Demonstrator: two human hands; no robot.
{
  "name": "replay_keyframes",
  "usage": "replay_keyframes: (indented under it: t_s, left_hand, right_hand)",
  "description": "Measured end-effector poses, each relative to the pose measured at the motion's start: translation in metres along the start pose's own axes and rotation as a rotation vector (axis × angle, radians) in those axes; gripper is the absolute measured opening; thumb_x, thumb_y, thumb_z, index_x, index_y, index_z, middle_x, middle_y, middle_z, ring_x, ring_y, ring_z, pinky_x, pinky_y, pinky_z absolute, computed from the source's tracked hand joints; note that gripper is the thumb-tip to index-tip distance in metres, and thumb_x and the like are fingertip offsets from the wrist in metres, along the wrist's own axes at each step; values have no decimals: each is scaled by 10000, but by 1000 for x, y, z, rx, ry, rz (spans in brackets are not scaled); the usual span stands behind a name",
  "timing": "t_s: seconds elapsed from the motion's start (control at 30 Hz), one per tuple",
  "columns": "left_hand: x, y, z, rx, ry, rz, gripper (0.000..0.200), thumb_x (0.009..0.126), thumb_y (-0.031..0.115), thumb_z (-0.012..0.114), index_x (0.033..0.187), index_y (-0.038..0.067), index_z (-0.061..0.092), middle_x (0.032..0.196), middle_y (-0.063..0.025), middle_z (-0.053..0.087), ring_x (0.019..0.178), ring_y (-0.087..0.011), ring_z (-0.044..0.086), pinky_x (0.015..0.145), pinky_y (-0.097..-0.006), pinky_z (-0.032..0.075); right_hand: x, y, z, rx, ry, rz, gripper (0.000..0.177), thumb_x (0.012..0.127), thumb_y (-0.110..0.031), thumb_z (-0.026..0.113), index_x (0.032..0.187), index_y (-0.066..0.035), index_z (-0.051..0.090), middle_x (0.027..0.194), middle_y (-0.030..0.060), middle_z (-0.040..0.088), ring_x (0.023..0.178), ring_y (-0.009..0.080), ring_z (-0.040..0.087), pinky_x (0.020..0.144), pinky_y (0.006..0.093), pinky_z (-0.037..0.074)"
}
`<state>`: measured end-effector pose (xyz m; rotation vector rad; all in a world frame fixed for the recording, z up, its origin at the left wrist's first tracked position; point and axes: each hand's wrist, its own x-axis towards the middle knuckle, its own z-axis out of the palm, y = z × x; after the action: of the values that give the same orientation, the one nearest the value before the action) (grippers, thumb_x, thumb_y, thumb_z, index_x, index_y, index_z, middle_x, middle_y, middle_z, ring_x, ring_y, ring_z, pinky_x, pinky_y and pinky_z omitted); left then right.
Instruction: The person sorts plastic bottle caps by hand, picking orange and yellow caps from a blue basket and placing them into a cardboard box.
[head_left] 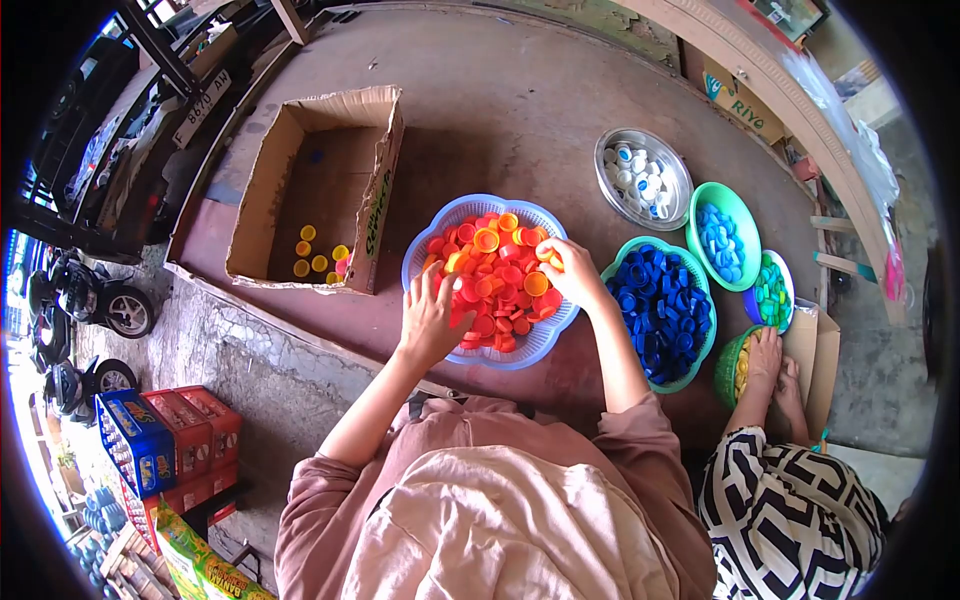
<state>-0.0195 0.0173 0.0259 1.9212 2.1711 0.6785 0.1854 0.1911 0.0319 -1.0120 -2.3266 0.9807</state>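
Note:
A scalloped light-blue basin [563, 318] full of red and orange bottle caps [505, 275] stands on the table in front of me. My left hand [432, 318] rests over the caps at the basin's left side, fingers spread, with nothing seen in it. At the right rim, my right hand [570, 275] is closed on orange caps [551, 254]. To the left, an open cardboard box [385, 215] holds several yellow caps [319, 263], a pinkish-red one at its right corner and a dark blue one farther back.
Right of the basin stand bowls of dark blue caps [655, 310], white caps [640, 180], light blue caps [722, 243] and green caps [772, 292]. A co-worker's hands [764, 365] are at a green basket [729, 370] of yellow caps. Drink crates [190, 430] stand lower left.

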Motion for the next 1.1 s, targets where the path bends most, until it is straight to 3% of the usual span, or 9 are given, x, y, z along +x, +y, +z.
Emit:
replay_keyframes:
  t_s: [0.2,0.37,0.5,0.6,0.63,0.8,0.87,0.97,1.1]
  left_hand:
    - [-9,8,10,5,-86,-107,840,739,391,690,1360,-23,305,1409,-264,253,1284,-409,291,1033,-493,307]
    - [-5,17,44,17,-88,-73,984,715,475,688,1399,-62,226,1452,-316,132,1341,-451,186,1072,-528,248]
    - [7,62,49,-52,-232,-148,999,722,556,654,1370,-93,257,1427,-375,109,1309,-515,199,1003,-596,292]
    - [7,79,81,-67,-144,70,862,801,451,592,1374,-89,241,1415,-385,119,1303,-530,203,1019,-591,271]
    - [6,83,84,-191,-290,21,854,818,460,550,1384,-86,218,1422,-376,116,1319,-530,156,1029,-594,262]
    - [-1,83,88,-276,-433,78,834,836,452,498,1426,-17,141,1453,-330,88,1357,-498,41,1058,-615,189]
    - [-13,84,88,-352,-294,157,663,805,360,550,1346,33,351,1352,-279,344,1277,-446,287,1041,-553,227]
    - [-9,95,54,-386,-679,132,630,847,376,526,1343,23,364,1322,-263,390,1277,-422,313,1045,-523,254]
    - [-38,75,44,-296,-504,262,728,862,476,543,1377,11,324,1352,-214,401,1330,-343,305,1112,-501,175]
  right_hand:
    - [-19,3,-1,-23,11,-42,158,773,-2,608,928,-17,585,886,150,623,873,320,609,794,377,497]
    - [-35,-3,8,76,97,22,216,804,-19,575,1020,-23,575,1085,167,554,950,314,585,741,357,525]
    - [-44,-9,19,169,133,59,218,850,-19,550,1066,-21,579,1161,160,508,1076,297,538,806,398,545]
    - [-40,-20,25,54,150,-29,222,810,-19,567,1032,-20,575,1095,184,546,1045,345,541,894,395,458]
    - [-38,-26,24,-18,147,-82,226,809,-18,564,1034,-19,573,1100,189,540,1058,356,529,950,410,415]
    - [-24,-58,32,9,23,-121,230,795,-49,592,1023,-30,621,1082,144,571,999,315,563,901,388,457]
    - [-15,-69,46,-98,-46,-308,238,788,-75,609,1022,-40,635,1085,140,585,999,297,566,892,389,462]
    - [-11,-55,79,-204,-287,-342,326,733,-194,696,1033,-75,647,1192,126,555,1171,304,473,1011,431,369]
    - [-15,-39,76,-421,-396,-259,446,609,-232,759,1019,-106,637,1258,118,484,1275,316,358,1092,460,256]
